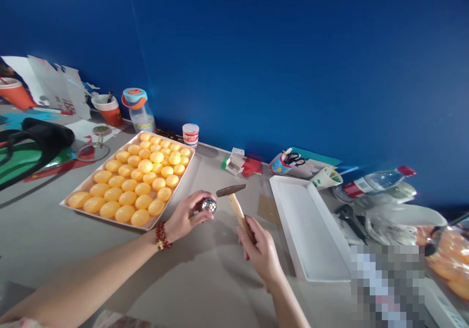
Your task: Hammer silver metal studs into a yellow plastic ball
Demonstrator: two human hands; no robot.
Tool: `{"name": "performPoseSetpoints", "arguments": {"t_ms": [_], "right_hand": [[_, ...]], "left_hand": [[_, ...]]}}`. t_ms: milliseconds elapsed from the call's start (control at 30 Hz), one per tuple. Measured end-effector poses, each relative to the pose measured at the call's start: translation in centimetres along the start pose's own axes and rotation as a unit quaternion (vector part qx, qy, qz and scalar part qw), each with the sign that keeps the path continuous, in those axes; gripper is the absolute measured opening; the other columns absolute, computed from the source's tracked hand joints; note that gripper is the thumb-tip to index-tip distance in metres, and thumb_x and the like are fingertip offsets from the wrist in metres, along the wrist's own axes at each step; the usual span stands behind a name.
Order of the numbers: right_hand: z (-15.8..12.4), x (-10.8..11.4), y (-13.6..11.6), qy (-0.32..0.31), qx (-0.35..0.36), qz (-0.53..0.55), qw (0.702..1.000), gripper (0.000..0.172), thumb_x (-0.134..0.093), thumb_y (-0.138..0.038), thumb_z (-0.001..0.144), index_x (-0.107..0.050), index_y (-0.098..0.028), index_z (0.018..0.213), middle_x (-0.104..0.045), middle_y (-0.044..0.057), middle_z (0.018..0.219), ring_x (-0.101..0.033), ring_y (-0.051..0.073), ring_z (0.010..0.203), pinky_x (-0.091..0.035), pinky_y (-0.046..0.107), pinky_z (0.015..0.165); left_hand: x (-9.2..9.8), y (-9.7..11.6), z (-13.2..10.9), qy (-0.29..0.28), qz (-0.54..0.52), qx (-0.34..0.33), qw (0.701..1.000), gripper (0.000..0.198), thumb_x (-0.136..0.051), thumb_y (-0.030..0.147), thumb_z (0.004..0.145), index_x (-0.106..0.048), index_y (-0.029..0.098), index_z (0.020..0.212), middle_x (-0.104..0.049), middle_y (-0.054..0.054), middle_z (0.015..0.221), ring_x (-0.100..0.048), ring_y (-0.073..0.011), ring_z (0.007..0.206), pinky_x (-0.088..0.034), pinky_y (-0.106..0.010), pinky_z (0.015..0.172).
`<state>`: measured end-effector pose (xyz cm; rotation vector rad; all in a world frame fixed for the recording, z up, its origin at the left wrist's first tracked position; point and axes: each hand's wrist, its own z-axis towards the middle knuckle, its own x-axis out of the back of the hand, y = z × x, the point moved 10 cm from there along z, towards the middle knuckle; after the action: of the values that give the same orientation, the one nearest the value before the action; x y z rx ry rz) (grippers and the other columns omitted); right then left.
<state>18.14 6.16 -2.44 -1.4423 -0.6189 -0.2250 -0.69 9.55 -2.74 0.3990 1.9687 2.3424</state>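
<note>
My left hand (189, 214), with a red bead bracelet (161, 235) at the wrist, grips a shiny silver ball (209, 206) between thumb and fingers above the grey table. Wrapped round the wooden handle of a small hammer (237, 206) is my right hand (258, 246). The dark metal head of the hammer points up, a short gap to the right of the ball. Left of my left hand lies a shallow white box (193, 155) filled with rows of orange-yellow balls (128, 185). A long white tray (311, 230) rests to the right of my right hand.
Along the blue wall stand a clear jug (141, 115) with an orange handle, a small white-and-red tub (190, 135), a little open carton (234, 164) and a cup with scissors (282, 164). At right lie a plastic bottle (373, 184) and plastic bags (388, 225); red paper cups (108, 110) stand left.
</note>
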Motion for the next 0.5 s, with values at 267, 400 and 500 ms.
{"name": "performPoseSetpoints", "arguments": {"t_ms": [267,400,500], "right_hand": [[0.1,-0.3,0.3,-0.021,-0.015,0.037,0.999,0.02,-0.047,-0.039,0.096,-0.052,-0.019,0.092,-0.049,-0.005,0.065,-0.044,0.007,0.039,-0.037,0.019,0.042],[0.2,-0.4,0.4,-0.027,-0.019,0.034,0.999,0.021,-0.048,-0.039,0.095,-0.053,-0.019,0.097,-0.048,-0.006,0.063,-0.045,0.007,0.038,-0.037,0.019,0.042],[0.3,-0.4,0.5,-0.026,-0.023,0.047,0.998,0.021,-0.048,-0.039,0.095,-0.053,-0.019,0.098,-0.048,-0.006,0.065,-0.045,0.007,0.038,-0.037,0.019,0.041]], "left_hand": [[-0.6,-0.4,0.0,-0.02,-0.098,0.003,0.995,0.035,-0.042,0.047,0.094,-0.056,0.016,0.102,-0.055,-0.001,0.073,-0.054,-0.0104,0.052,-0.046,-0.024,0.052],[-1.5,-1.4,-0.1,-0.032,-0.22,0.064,0.973,0.04,-0.034,0.046,0.097,-0.049,0.016,0.118,-0.052,0.0,0.076,-0.052,-0.0103,0.054,-0.051,-0.028,0.057],[-1.9,-1.3,-0.1,-0.037,-0.282,0.068,0.956,0.039,-0.033,0.047,0.097,-0.045,0.018,0.121,-0.042,0.003,0.071,-0.042,-0.0093,0.053,-0.053,-0.03,0.058]]}}
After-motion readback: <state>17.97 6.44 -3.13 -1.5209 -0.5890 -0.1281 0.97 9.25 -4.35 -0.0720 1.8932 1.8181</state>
